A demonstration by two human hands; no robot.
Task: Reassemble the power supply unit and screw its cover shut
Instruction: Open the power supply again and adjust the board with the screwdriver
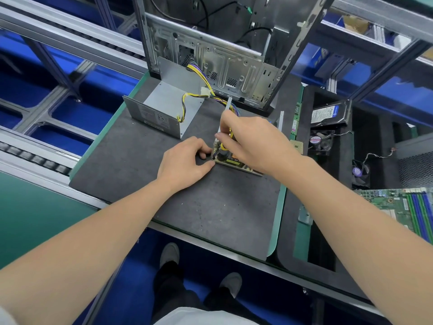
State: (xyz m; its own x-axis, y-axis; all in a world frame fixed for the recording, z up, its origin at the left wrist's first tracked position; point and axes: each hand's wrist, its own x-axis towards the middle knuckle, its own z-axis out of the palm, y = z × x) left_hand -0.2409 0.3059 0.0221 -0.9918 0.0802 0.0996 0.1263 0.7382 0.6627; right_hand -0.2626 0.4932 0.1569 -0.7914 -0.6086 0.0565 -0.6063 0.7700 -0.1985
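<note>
The power supply's base with its circuit board [230, 160] lies on the dark mat [182, 202], mostly hidden under my hands. My right hand [253, 141] holds a grey-handled screwdriver [226, 111] upright, its tip down at the board's near left corner. My left hand [187, 158] pinches that same corner with thumb and fingers. The grey metal cover [161, 109] stands open further back on the left. Yellow and purple cables [206, 90] run from the board toward the cover.
An empty computer case [210, 55] stands at the back of the mat. To the right are a hard drive [328, 113], two fans [319, 141], a memory stick [295, 120] and a motherboard [403, 207]. A conveyor rail [35, 158] runs on the left.
</note>
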